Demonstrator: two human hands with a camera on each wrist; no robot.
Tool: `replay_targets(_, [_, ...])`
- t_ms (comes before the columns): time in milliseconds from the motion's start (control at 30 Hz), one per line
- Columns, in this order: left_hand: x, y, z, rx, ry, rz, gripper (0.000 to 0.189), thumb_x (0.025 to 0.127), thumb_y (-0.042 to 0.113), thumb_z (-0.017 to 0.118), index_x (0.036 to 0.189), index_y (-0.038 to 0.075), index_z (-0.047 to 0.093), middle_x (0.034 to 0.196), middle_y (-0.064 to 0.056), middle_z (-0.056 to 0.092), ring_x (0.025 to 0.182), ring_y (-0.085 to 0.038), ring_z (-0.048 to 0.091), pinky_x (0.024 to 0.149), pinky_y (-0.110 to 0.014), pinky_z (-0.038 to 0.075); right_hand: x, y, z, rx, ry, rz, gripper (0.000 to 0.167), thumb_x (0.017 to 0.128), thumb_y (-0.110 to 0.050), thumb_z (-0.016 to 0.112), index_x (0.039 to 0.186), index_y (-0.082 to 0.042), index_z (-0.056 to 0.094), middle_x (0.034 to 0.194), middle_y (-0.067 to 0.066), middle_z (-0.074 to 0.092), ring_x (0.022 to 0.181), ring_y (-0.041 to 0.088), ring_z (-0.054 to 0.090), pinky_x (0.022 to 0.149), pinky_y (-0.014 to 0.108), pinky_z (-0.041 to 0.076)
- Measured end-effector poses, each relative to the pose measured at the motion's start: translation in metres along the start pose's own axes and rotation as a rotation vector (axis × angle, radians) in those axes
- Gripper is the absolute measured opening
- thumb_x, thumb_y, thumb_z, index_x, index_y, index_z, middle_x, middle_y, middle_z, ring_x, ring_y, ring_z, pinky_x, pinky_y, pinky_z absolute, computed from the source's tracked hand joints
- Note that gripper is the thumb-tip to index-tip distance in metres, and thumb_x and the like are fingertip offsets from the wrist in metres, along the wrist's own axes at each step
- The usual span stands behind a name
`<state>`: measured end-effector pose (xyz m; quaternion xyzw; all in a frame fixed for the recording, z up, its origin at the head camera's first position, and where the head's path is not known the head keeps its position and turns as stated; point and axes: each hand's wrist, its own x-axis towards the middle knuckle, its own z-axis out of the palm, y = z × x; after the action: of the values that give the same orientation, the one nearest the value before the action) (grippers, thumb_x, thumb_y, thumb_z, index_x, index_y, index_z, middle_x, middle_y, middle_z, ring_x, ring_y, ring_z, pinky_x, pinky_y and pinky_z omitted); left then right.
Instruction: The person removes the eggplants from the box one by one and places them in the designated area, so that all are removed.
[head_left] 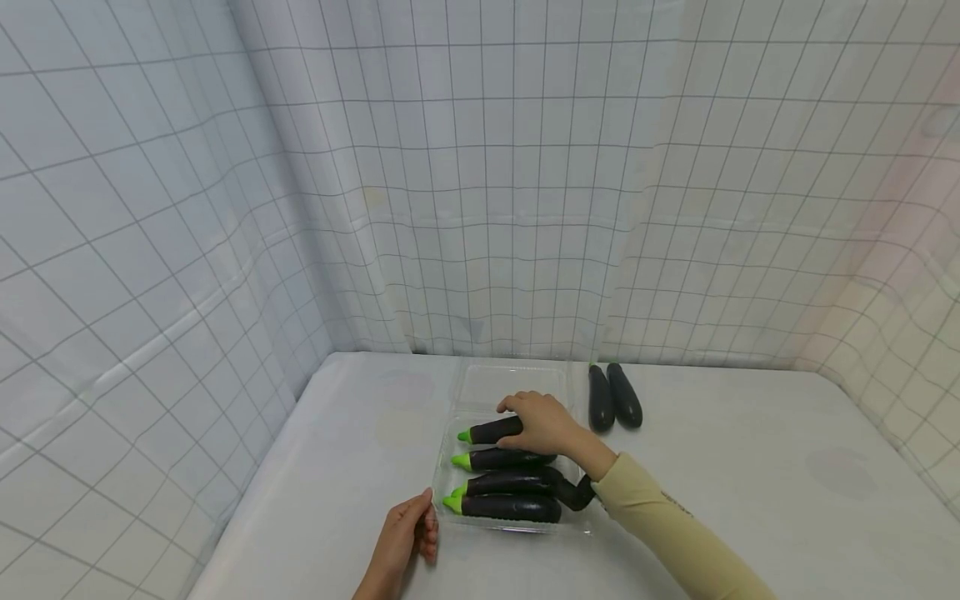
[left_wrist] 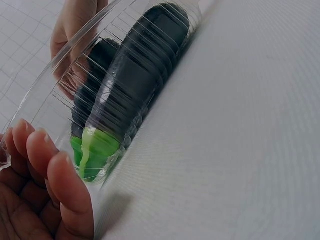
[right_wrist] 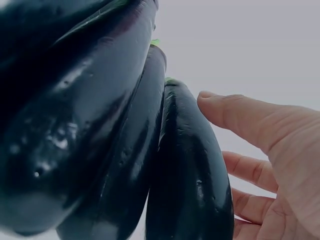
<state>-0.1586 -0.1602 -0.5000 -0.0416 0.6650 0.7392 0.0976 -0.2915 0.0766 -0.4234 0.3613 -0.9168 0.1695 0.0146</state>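
Observation:
A clear plastic container (head_left: 517, 527) holds several dark eggplants with green stem ends pointing left. My left hand (head_left: 408, 529) pinches the container's front left corner between thumb and curled fingers; its fingertips show at the clear wall in the left wrist view. The nearest eggplant (left_wrist: 135, 70) lies just behind that wall. My right hand (head_left: 543, 425) is over the farthest eggplant (head_left: 495, 430) in the container. In the right wrist view, the thumb and loosely spread fingers of this hand (right_wrist: 280, 150) lie right along the side of an eggplant (right_wrist: 190, 165).
Two more eggplants (head_left: 601, 400) (head_left: 626, 398) lie side by side on the white table (head_left: 750, 483), to the right behind the container. The container's clear lid (head_left: 513, 385) is folded back at the far side. Grid-patterned white curtains (head_left: 487, 208) hang behind and at both sides.

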Motion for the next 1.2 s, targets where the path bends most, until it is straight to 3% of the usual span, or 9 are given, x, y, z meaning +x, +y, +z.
replay_targets(1200, [0.0012, -0.0004, -0.0006, -0.009, 0.001, -0.017, 0.043, 0.102, 0.035, 0.042, 0.067, 0.010, 0.046, 0.058, -0.001, 0.048, 0.045, -0.009, 0.046, 0.046, -0.023, 0.046, -0.0038, 0.0020, 0.0039, -0.050, 0.055, -0.008, 0.052, 0.072, -0.035, 0.083, 0.114, -0.011, 0.063, 0.099, 0.006, 0.055, 0.086, 0.022, 0.051, 0.069, 0.040, 0.045])
